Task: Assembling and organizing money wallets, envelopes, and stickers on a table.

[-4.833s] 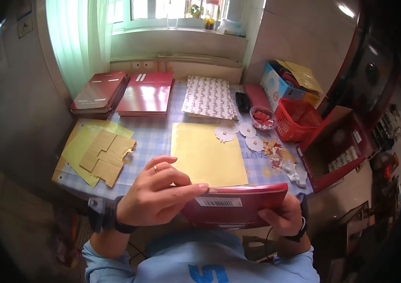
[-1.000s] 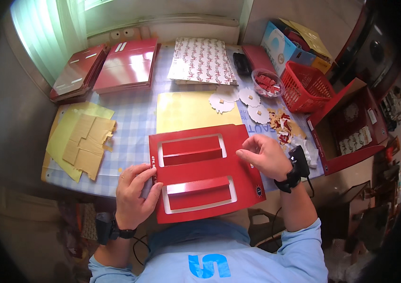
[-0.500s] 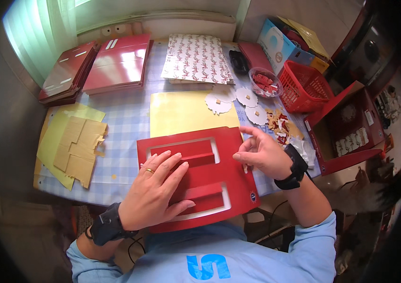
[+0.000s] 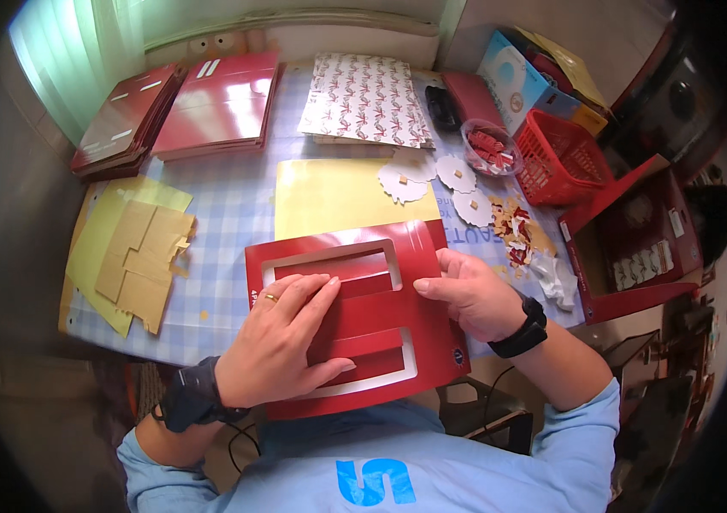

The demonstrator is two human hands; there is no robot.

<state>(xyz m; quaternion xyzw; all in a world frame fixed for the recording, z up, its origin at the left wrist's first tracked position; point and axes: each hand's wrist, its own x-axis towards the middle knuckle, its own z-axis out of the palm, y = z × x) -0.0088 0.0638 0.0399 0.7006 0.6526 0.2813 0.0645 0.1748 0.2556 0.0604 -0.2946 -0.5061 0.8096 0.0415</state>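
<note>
A flat red folded carton (image 4: 374,315) with two white-edged window cut-outs lies at the table's front edge, partly over my lap. Across its left half rests my left hand (image 4: 282,346), fingers stretched out flat on the red surface. My right hand (image 4: 485,301) is closed at the carton's right edge, thumb on top and the other fingers bent behind or under the edge, largely hidden. The upper sheet bows up slightly near that edge. Beyond the carton lies a yellow sheet (image 4: 329,197), its near part covered.
Red carton stacks (image 4: 214,107) and patterned sheets (image 4: 363,98) stand at the back. White scalloped discs (image 4: 472,207), a tub (image 4: 492,150), a red basket (image 4: 556,158) and an open red box (image 4: 637,239) are on the right. Torn brown cardboard (image 4: 145,265) lies left.
My right hand has gone from loosely spread fingers above the carton's right edge to a grip there. The carton's right side has bowed up a little. My left hand stays on it.
</note>
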